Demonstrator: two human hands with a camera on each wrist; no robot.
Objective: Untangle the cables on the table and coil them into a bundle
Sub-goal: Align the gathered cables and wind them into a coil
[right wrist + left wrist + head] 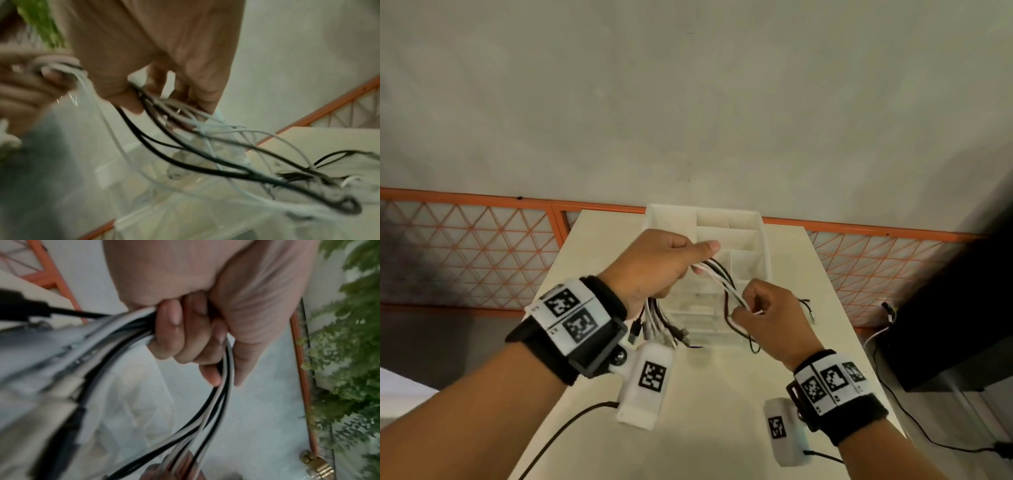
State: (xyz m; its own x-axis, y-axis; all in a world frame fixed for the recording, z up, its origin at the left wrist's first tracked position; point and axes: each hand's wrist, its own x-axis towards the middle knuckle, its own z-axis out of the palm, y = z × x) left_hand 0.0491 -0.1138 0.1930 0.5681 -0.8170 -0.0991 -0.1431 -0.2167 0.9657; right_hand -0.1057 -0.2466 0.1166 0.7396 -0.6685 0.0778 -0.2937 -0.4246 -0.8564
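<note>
Both hands are up over the table (722, 394), the cables (726, 279) strung between them. The left hand (654, 265) is fisted round the bunch, plugs dangling below the wrist; the right hand (767, 315) pinches the strands lower down. The head view shows the white tray (763, 233) behind — the right wrist view shows loose ends trailing down to the tabletop.

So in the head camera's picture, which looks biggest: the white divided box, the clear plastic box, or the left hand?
1. White divided plastic box, largest.
2. Left hand and clear plastic box: look alike, so unranked. The hand is nearer the camera, and the hands and black and white cables cover part of the clear box.
</note>
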